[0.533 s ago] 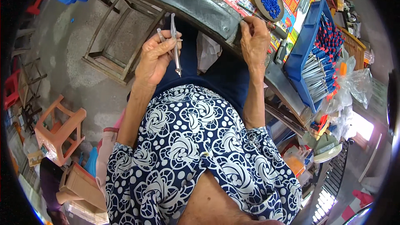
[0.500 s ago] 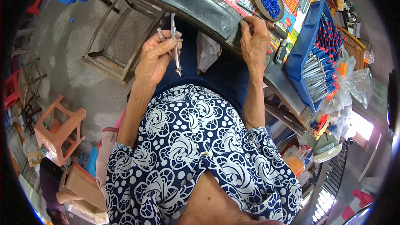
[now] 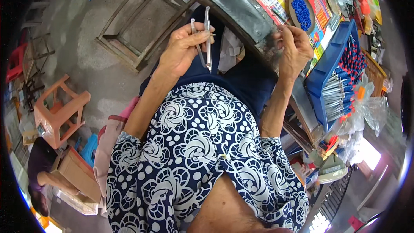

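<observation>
Grey-topped workbench (image 3: 235, 6) is spanning upper right, blue tray (image 3: 317, 98) is sitting mid-right, right hand (image 3: 295, 51) is curling its fingers upper right, grip unclear, left hand (image 3: 184, 51) upper centre is pinching slim silvery prongs (image 3: 208, 54), probably light, stiff, slippery, best held mid-length.

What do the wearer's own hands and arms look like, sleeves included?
The left hand and right hand are bare, without gloves. The left sleeve and right sleeve are dark navy with white flower and dot patterns, ending around the elbows, leaving both forearms uncovered.
</observation>
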Demonstrator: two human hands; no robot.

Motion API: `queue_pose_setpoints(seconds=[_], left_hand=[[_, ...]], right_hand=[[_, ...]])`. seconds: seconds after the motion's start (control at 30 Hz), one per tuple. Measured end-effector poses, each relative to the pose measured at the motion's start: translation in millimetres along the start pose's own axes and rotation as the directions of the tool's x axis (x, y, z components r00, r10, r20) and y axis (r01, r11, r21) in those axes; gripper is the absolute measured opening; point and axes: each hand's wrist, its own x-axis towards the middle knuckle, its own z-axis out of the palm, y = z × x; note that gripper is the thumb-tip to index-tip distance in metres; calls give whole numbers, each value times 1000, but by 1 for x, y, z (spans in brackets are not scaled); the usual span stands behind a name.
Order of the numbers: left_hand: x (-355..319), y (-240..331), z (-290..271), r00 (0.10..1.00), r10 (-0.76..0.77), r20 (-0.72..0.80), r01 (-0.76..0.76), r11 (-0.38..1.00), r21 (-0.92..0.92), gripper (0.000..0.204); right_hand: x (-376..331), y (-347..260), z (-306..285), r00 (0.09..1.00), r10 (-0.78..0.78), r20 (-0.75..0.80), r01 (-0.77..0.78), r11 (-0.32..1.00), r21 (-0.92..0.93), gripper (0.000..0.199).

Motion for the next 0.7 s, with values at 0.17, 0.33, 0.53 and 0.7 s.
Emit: queue_pose_setpoints(seconds=[0.17,0.33,0.53,0.7], left_hand=[[-1,-3,-1,999,15,-48,-12,998,66,21],[-1,-1,-1,995,-46,-91,53,996,70,21],[0,-3,-3,988,-17,-153,41,987,155,19],[-1,-3,-7,982,38,-187,4,976,218,19]], right_hand=[[-5,1,-4,989,74,128,-129,852,507,9],[-14,-1,0,958,98,271,-240,790,563,9],[-31,-7,11,891,56,451,-312,797,517,10],[-52,-17,29,808,109,578,-414,805,426,11]])
